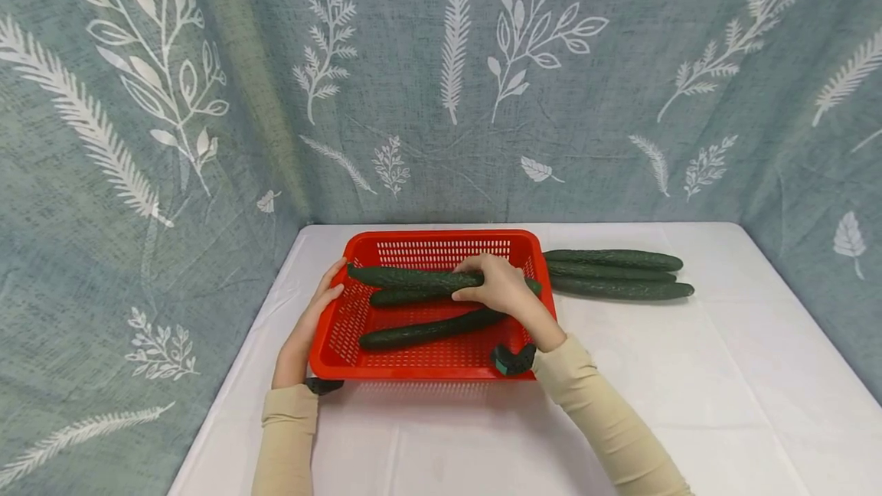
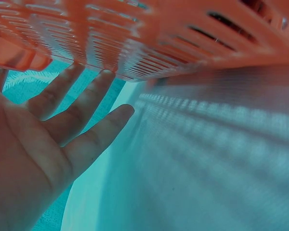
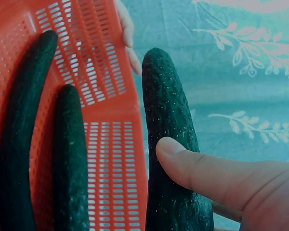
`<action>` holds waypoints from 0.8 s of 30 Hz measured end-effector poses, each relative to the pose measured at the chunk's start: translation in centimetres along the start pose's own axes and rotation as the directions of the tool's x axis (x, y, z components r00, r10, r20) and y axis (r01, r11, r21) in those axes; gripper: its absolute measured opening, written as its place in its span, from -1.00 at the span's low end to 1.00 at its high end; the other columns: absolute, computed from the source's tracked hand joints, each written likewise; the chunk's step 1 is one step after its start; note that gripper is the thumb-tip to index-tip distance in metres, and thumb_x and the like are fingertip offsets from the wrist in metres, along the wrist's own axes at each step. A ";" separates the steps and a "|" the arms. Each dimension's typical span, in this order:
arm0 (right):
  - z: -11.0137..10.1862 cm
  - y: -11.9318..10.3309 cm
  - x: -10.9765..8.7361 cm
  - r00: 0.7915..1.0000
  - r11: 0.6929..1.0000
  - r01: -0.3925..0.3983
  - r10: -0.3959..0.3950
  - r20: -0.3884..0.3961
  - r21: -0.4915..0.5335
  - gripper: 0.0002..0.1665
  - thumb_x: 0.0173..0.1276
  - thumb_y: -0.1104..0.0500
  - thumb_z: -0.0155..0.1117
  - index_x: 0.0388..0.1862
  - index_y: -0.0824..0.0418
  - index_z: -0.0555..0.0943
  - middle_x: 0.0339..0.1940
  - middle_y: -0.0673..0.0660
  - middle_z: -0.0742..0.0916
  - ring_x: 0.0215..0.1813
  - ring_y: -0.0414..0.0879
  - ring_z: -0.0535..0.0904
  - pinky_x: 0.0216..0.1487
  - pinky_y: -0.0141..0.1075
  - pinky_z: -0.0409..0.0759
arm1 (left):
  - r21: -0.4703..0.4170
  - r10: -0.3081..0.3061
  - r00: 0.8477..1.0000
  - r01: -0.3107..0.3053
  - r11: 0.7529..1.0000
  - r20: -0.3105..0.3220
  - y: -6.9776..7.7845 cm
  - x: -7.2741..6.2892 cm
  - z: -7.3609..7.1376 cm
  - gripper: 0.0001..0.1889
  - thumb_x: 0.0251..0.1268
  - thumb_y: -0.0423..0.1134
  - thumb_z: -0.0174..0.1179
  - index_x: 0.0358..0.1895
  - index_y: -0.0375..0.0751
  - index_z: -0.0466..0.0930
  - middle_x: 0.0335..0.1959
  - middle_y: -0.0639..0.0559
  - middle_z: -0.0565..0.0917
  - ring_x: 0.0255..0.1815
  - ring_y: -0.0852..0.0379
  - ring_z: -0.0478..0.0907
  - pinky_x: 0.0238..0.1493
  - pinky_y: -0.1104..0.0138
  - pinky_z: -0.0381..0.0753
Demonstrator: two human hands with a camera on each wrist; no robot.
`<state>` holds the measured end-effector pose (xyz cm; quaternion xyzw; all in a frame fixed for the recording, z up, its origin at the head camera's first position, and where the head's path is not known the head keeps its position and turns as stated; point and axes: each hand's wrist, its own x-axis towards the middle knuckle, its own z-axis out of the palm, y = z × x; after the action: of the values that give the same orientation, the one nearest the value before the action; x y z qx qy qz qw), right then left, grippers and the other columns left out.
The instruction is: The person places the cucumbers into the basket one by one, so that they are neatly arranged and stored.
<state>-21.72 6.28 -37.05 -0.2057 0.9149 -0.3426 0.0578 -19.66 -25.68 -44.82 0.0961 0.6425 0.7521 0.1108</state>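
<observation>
A person in pale rolled sleeves reaches across a white table [image 1: 441, 442] to a red plastic basket [image 1: 420, 374], its long sides running left to right. Inside, nearest the person, a slightly curved cucumber [image 1: 423, 331] lies on the basket floor, its right end angled away. Beyond it lies a second cucumber [image 1: 403, 298], partly covered.

Just above that one is the held cucumber [image 1: 406, 279], its long axis running left to right, almost parallel to the basket's far rim. The right hand [image 1: 498, 283] grips it toward its right end, thumb on the near side; this is the hand that has it. Its free tip points left, toward the left hand [image 1: 319, 306], whose fingers are extended against the basket's left side. The tip comes near those fingers, though whether they touch is hard to tell.

Right of the basket, beyond the right hand, three cucumbers [image 1: 613, 272] lie side by side. Behind everything hangs a blue-green curtain [image 1: 406, 90] printed with white leaves.
</observation>
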 end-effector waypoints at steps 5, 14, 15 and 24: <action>0.6 0.2 -0.1 1.000 1.000 -0.010 0.010 -0.006 0.003 -0.59 0.06 0.06 0.44 -0.06 0.05 0.66 0.03 0.07 0.67 0.11 0.01 0.52 0.04 0.18 0.31 | 0.006 0.010 1.000 -0.010 1.000 -0.005 0.0 0.1 -0.1 -0.45 0.51 -0.17 -0.35 0.48 0.07 -0.26 0.42 -0.07 -0.02 0.23 0.01 0.24 0.10 0.28 0.45; 1.3 0.3 -0.1 0.999 0.999 -0.041 0.041 -0.022 -0.004 -0.61 0.05 0.07 0.45 -0.10 0.06 0.67 0.01 0.06 0.68 0.11 0.04 0.52 0.09 0.30 0.19 | 0.019 0.017 1.000 -0.016 1.000 -0.016 -0.5 0.5 -0.6 -0.44 0.51 -0.17 -0.35 0.48 0.05 -0.26 0.43 -0.14 -0.06 0.18 0.09 0.28 0.06 0.32 0.46; 1.4 0.3 0.0 0.999 0.999 -0.042 0.041 -0.027 -0.009 -0.62 0.04 0.08 0.46 -0.10 0.07 0.67 0.00 0.07 0.68 0.10 0.04 0.52 0.08 0.31 0.19 | 0.027 0.020 1.000 -0.020 0.999 -0.021 -0.6 0.5 -0.7 -0.44 0.51 -0.16 -0.35 0.48 0.05 -0.26 0.42 -0.15 -0.05 0.17 0.10 0.29 0.06 0.33 0.46; 1.9 0.5 0.2 0.998 0.998 -0.055 0.055 -0.015 -0.029 -0.62 0.03 0.07 0.46 -0.12 0.08 0.67 -0.02 0.08 0.68 0.07 0.03 0.53 0.04 0.25 0.24 | 0.065 0.044 0.997 -0.040 0.997 -0.065 -1.1 1.3 -1.0 -0.43 0.49 -0.22 -0.33 0.48 -0.06 -0.25 0.42 -0.20 -0.09 0.06 0.38 0.34 0.03 0.47 0.39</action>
<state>-21.61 5.40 -38.79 -0.1790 0.9255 -0.3289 0.0577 -21.16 -26.05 -46.08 0.0882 0.6672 0.7363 0.0705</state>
